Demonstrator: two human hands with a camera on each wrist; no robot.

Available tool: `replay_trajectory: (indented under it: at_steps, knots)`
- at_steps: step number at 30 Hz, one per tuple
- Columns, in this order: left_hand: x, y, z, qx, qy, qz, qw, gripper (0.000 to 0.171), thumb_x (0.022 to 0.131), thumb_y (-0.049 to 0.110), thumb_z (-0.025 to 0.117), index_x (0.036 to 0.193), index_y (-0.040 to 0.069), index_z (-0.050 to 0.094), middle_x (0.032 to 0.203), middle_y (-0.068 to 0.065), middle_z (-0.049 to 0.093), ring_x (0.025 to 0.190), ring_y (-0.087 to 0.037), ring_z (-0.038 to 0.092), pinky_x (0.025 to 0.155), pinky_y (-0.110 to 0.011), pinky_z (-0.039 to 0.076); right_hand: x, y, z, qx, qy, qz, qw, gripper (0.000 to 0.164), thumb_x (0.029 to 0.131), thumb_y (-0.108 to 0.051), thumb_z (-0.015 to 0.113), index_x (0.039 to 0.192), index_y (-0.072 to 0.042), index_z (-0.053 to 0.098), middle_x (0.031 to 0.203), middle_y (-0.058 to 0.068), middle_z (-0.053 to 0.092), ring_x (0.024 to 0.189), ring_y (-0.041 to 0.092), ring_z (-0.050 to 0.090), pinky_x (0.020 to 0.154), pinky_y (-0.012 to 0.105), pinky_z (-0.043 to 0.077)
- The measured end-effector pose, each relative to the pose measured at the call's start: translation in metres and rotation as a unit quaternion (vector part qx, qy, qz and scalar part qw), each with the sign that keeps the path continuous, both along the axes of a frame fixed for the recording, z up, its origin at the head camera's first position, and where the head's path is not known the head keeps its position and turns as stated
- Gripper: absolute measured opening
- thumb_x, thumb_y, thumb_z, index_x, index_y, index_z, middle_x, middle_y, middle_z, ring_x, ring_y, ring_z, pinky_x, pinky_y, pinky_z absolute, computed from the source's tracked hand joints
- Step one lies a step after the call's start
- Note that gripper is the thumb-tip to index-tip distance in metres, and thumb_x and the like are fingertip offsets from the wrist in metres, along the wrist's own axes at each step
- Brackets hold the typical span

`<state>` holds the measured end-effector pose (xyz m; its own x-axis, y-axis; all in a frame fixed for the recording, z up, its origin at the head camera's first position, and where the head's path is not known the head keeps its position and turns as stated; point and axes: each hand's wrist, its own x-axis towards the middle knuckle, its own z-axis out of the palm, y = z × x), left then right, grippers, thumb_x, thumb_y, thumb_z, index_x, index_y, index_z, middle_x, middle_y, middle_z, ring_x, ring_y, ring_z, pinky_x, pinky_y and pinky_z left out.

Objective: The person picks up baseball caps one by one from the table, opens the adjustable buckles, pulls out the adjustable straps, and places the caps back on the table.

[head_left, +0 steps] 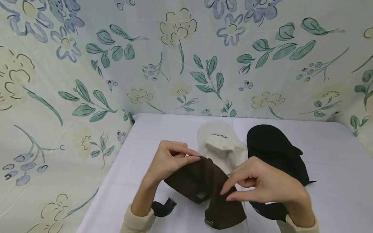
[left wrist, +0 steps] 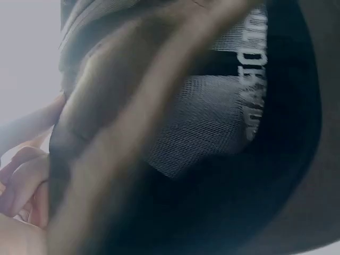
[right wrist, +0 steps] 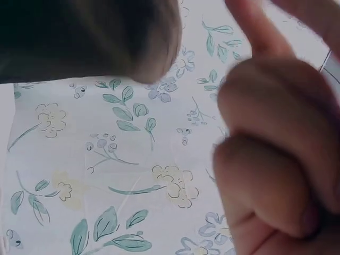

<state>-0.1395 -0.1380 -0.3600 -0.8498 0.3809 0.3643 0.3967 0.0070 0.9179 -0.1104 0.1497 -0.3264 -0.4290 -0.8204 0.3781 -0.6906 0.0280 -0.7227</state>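
Closest to the head camera, between the person's two hands, a dark brown baseball cap (head_left: 189, 183) is held up over the front of a white-covered table (head_left: 335, 165). Its crown is uppermost; a strap with a small metal buckle (head_left: 209, 222) shows at its lower edge, and a pale gap opens near the middle.

The left hand (head_left: 172, 160) pinches the top of the crown between thumb and forefinger, narrowly. The right hand (head_left: 268, 183) has its thumb and forefinger almost together over the cap's right side; whether they grip the cloth cannot be told. Its other fingers curl in toward the palm, as the right wrist view shows.

In the left wrist view, blurred cloth surrounds grey mesh (left wrist: 199, 119) and white lettering (left wrist: 252, 74), turned sideways and hard to read.

Cream sleeves (head_left: 137, 222) cover both forearms, and a black fitting (head_left: 163, 207) sits at the left wrist.

Just behind the brown cap lies a white baseball cap (head_left: 217, 142) with small dark lettering; to its right lies a black cap (head_left: 265, 140), partly behind the right hand. Floral fabric (head_left: 172, 79) hangs behind the table and along its left side.
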Motion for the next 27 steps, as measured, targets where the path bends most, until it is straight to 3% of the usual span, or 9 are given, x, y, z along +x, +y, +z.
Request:
replay_trajectory:
  at_steps: [4,8,18,27]
  knots:
    - [0.003,0.0,0.002,-0.002,0.015,-0.022,0.9996,0.004,0.084,-0.001,0.082,0.088,0.0,0.083,0.052,-0.004,0.037,0.05,-0.009,0.031,0.049,-0.021,0.027,-0.003,-0.001,0.002,-0.022,-0.011,-0.093,0.995,0.033,0.086,-0.002,0.082,0.113,-0.02,0.079,0.055,-0.003,0.031,0.052,-0.005,0.027,0.045,0.013,0.027]
    - [0.005,0.001,0.004,0.002,0.026,-0.034,0.9991,0.004,0.084,-0.002,0.082,0.089,-0.002,0.082,0.052,-0.005,0.038,0.049,-0.009,0.031,0.048,-0.02,0.026,-0.005,-0.006,0.002,-0.024,-0.044,-0.157,0.986,0.032,0.087,-0.002,0.081,0.111,-0.023,0.08,0.054,-0.001,0.028,0.051,-0.004,0.025,0.044,0.016,0.027]
    - [0.009,-0.001,0.008,-0.004,0.066,-0.004,0.9978,0.006,0.083,-0.003,0.082,0.088,0.0,0.083,0.051,-0.001,0.038,0.047,-0.009,0.031,0.048,-0.019,0.026,-0.004,-0.025,-0.007,-0.017,-0.094,-0.249,0.964,0.019,0.088,-0.012,0.083,0.106,-0.019,0.083,0.056,0.004,0.023,0.051,0.006,0.026,0.043,0.027,0.026]
    - [0.011,-0.008,0.013,0.002,0.07,0.025,0.9972,0.008,0.082,-0.005,0.082,0.087,0.0,0.083,0.051,-0.001,0.034,0.049,-0.009,0.029,0.048,-0.021,0.026,-0.007,-0.03,-0.019,-0.062,-0.122,-0.268,0.954,0.021,0.087,-0.008,0.083,0.106,-0.016,0.083,0.055,0.005,0.023,0.049,0.013,0.024,0.041,0.03,0.023]
